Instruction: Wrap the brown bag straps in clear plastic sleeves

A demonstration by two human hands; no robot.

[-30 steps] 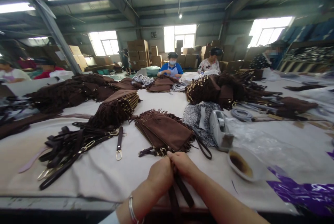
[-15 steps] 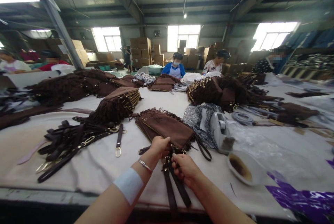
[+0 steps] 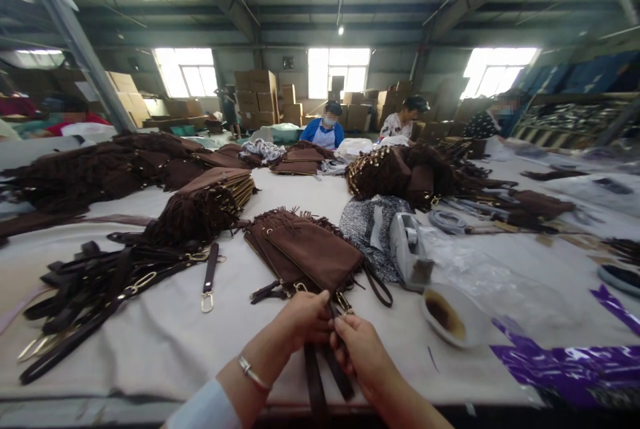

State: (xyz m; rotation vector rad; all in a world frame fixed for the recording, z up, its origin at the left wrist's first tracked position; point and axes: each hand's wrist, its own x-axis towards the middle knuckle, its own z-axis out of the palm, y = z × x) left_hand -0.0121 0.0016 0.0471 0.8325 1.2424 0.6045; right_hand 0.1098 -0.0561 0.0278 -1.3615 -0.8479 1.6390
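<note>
A brown fringed pouch [image 3: 315, 252] lies on top of others of its kind in front of me. Just below its near edge, my left hand [image 3: 307, 316] is closed on a dark brown wrist strap [image 3: 315, 376], thumb toward the pouch. Close beside it, my right hand [image 3: 357, 349] pinches a second dark strap [image 3: 340, 376] by its upper end. Both straps hang toward the table's front edge. A gold clasp [image 3: 343, 302] shows just above my fingers; the exact grip is partly hidden.
Loose straps with gold clips [image 3: 100, 289] lie at left, near a stack of fringed pouches [image 3: 205, 206]. At right stand a tape dispenser [image 3: 410, 249] and a white bowl [image 3: 450, 316] with brown residue. Purple plastic [image 3: 570, 362] lies near the right edge. Co-workers [image 3: 325, 126] sit across the table.
Both hands have moved down, toward me, along the straps, away from the pouch's edge. The whole view has shifted slightly to the right.
</note>
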